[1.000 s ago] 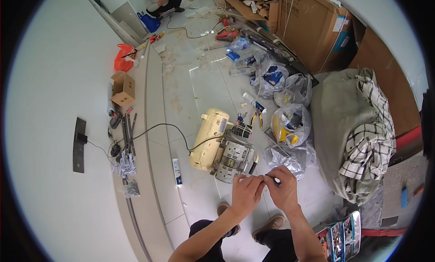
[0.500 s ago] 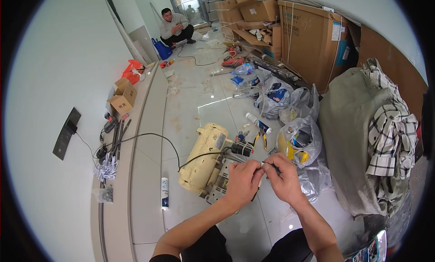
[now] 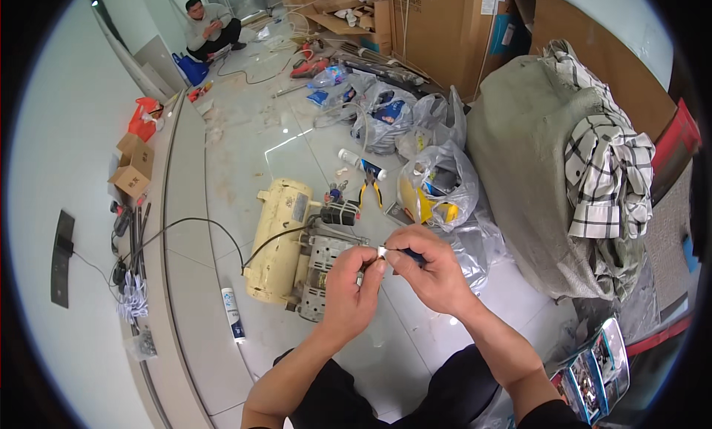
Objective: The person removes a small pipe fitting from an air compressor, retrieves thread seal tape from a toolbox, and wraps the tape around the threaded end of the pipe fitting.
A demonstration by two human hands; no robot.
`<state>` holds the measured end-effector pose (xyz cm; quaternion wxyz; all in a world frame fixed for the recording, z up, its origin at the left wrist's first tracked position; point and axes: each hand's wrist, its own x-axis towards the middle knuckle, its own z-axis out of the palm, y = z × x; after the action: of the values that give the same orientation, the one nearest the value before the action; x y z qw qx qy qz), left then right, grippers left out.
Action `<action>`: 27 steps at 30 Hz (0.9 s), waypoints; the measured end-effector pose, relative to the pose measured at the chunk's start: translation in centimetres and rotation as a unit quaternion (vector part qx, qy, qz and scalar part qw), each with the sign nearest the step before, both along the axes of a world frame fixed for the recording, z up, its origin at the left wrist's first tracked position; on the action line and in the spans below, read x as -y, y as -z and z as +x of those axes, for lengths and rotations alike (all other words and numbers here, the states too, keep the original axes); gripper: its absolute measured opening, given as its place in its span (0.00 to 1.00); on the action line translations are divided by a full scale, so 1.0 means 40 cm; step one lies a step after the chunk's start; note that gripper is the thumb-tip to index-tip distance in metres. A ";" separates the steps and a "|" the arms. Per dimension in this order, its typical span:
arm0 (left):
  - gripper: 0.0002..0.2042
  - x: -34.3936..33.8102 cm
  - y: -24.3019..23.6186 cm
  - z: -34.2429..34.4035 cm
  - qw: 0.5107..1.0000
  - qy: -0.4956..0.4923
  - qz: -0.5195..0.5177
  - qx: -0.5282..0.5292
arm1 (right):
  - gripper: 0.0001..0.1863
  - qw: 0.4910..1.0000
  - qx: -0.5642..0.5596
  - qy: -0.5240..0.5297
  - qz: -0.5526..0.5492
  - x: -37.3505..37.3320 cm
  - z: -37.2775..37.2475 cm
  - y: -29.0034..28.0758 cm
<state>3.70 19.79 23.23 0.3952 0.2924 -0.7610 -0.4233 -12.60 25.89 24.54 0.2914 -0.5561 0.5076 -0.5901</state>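
Observation:
Both my hands are raised close together above the tiled floor. My left hand (image 3: pixel 350 286) pinches a small white piece (image 3: pixel 381 252) between thumb and fingertips. My right hand (image 3: pixel 434 272) closes on the same piece from the other side, and a dark blue item (image 3: pixel 412 256), too hidden to name, shows within its fingers. Just beyond my left hand sits a cream-coloured air compressor (image 3: pixel 278 229) with a grey motor part (image 3: pixel 323 269) at its side. Pliers with yellow and black handles (image 3: pixel 369 192) lie on the floor ahead of my hands.
A white and blue sealant tube (image 3: pixel 233 316) lies left of the compressor, another tube (image 3: pixel 362 164) ahead. Filled plastic bags (image 3: pixel 439 180) and a cloth-covered heap (image 3: pixel 526 184) stand right. A black cable (image 3: pixel 194 220) crosses to the left ledge. Far left, a person (image 3: pixel 209 32) squats.
The view has swung right and down, so the room sits further left and higher. My hands stay together, and the white piece between them shows more plainly.

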 end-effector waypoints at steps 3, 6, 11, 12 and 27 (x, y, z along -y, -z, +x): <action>0.05 -0.013 0.008 0.003 0.995 0.031 0.077 -0.049 | 0.06 1.000 0.022 0.002 0.015 -0.013 0.006 0.000; 0.06 -0.011 0.014 0.002 0.983 0.065 0.133 -0.104 | 0.06 0.997 0.081 -0.002 0.019 -0.010 0.020 0.009; 0.07 0.003 0.008 -0.007 0.979 0.076 0.126 -0.142 | 0.06 0.994 0.105 -0.022 0.010 0.004 0.016 0.025; 0.08 0.004 0.005 -0.005 0.975 0.085 0.140 -0.147 | 0.07 0.994 0.103 -0.026 0.009 0.005 0.016 0.019; 0.11 -0.013 0.008 -0.025 0.970 0.050 0.214 -0.107 | 0.08 0.997 0.000 0.072 -0.013 -0.001 0.023 0.009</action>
<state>2.71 20.30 22.89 0.3810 0.2845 -0.6199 -0.6242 -11.69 25.92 24.17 0.2411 -0.5223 0.5386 -0.6157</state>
